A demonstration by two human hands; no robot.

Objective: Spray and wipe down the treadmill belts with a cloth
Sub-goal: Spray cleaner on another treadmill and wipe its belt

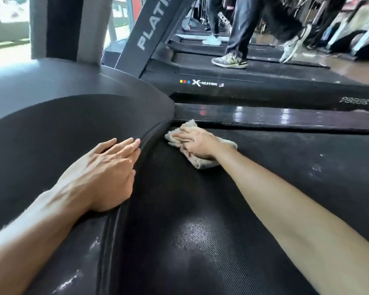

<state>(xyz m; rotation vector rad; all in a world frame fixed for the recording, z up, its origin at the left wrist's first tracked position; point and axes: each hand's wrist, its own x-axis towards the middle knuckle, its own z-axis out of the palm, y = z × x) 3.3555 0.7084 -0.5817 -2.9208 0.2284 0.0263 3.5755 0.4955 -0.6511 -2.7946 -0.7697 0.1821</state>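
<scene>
Head view: right hand [197, 143] flat, fingers together, pressing cloth [202, 161] onto belt [200, 231]. Left hand [107, 169] spread on motor cover [62, 124]. Walker's shoe [229, 60] on neighbouring treadmill [264, 86].

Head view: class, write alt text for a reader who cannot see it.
A right hand presses a beige cloth flat on a black treadmill belt, near its front corner. The left hand rests open on the motor cover. Someone walks on the next treadmill.

We've got the cloth [192, 145] on the belt [200, 231] at its far front corner, right hand [197, 143] on top; left hand [107, 171] on the motor cover [51, 128] left of it.
</scene>
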